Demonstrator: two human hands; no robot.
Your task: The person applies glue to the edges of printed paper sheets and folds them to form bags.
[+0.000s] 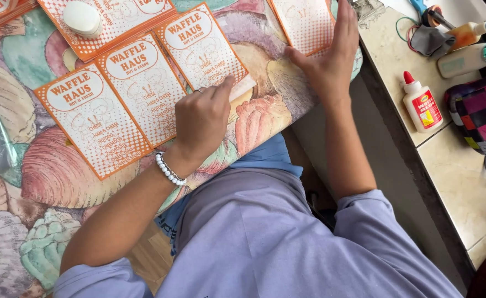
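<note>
Orange-and-white printed cards lie side by side on a table covered with a seashell-patterned cloth (55, 176). My left hand (201, 118), with a white bead bracelet at the wrist, rests with bent fingers on the lower corner of the third card (204, 49) in the row. Two more cards (91, 118) (143, 88) lie to its left. My right hand (331, 52) lies flat, fingers stretched out, pressing the edge of another orange card (304, 22) near the table's far corner. Neither hand lifts anything.
A white oval object (82, 17) sits on a card at the top. To the right, a tiled counter (453, 171) holds a white glue bottle with a red cap (421, 102), other bottles (469, 55), scissors and a chequered bag (483, 113).
</note>
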